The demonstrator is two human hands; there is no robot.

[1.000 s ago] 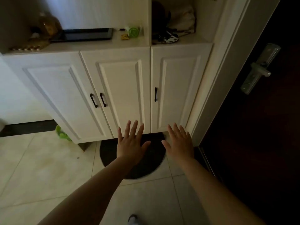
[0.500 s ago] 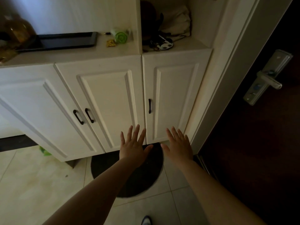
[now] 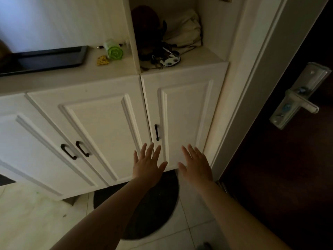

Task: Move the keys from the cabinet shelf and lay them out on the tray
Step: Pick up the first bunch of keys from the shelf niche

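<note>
Empty hands (image 3: 172, 166), keys (image 3: 158, 60) seemingly shelved.

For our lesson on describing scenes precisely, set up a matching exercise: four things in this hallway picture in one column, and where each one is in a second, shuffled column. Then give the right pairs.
Things
1. black tray
2. keys
3. green roll
4. dark round mat

Places
A. on the floor below the cabinet doors
B. in the open shelf compartment on the right
C. on the cabinet top, far left
D. on the cabinet top, just left of the divider panel

Pairs: 1-C, 2-B, 3-D, 4-A
</note>
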